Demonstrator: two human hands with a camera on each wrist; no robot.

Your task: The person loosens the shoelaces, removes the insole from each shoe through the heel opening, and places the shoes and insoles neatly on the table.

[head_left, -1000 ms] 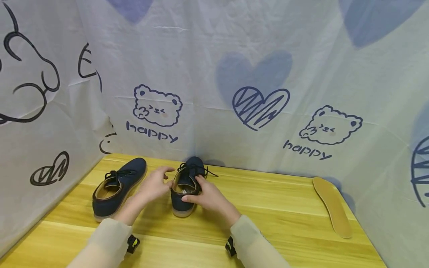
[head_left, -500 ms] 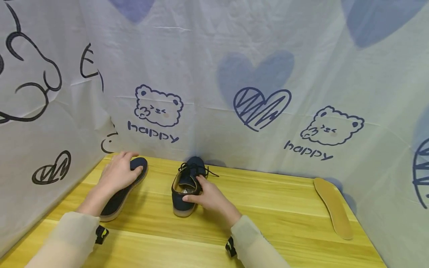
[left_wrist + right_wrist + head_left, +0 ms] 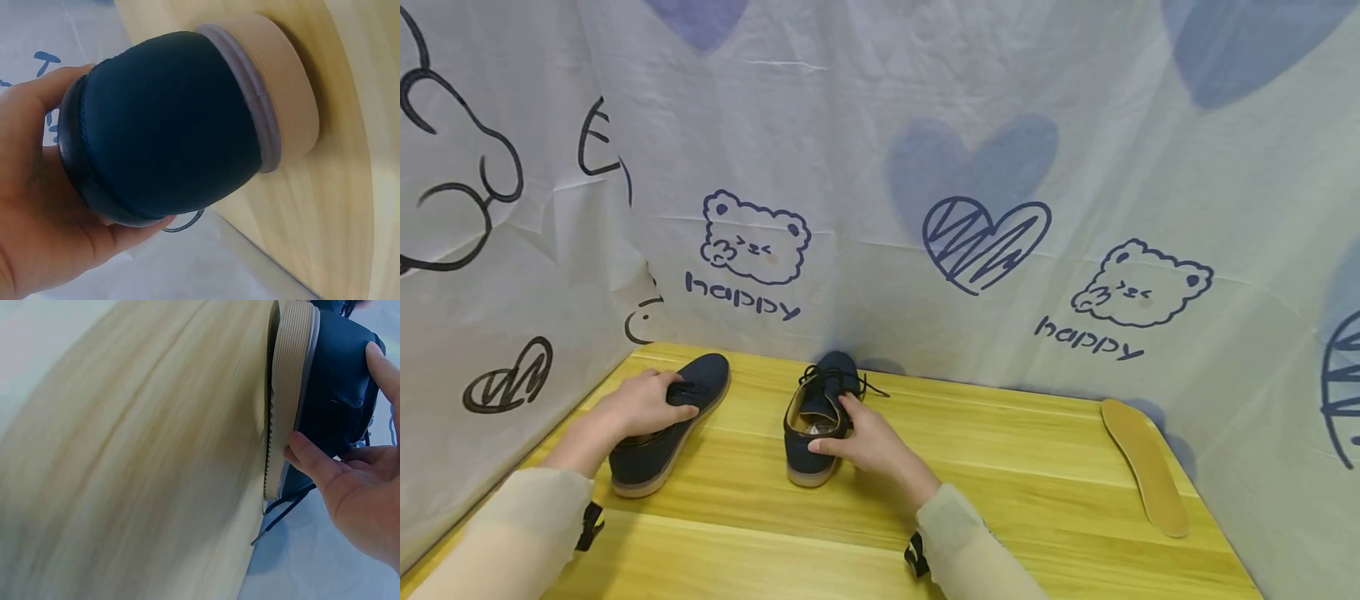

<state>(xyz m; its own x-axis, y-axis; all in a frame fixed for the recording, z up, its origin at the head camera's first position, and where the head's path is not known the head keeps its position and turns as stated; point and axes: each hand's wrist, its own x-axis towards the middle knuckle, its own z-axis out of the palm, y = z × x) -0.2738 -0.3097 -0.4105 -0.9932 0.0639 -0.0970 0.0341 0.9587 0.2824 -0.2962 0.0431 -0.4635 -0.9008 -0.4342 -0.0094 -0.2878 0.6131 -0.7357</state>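
Observation:
Two dark navy lace-up shoes with pale soles stand on the wooden board, toes toward the back cloth. My left hand (image 3: 643,402) reaches over the left shoe (image 3: 709,373), its thumb and fingers on either side of the opening. Seen from behind in the left wrist view, that shoe's heel (image 3: 175,125) has its sole down at the wood. My right hand (image 3: 880,442) holds the other shoe (image 3: 805,462) by its right side, thumb at the heel collar and fingers farther forward. The right wrist view shows that hand's fingers (image 3: 312,456) against the shoe's side and sole edge.
A tan insole (image 3: 1146,467) lies at the board's right edge. Black laces (image 3: 868,382) trail from the middle shoe. White printed cloth (image 3: 865,208) rises behind the wooden board (image 3: 1000,483) and along both sides.
My left hand has left the middle shoe, swung left over the left shoe's toe, then drawn back to its opening. The right hand stays at the middle shoe.

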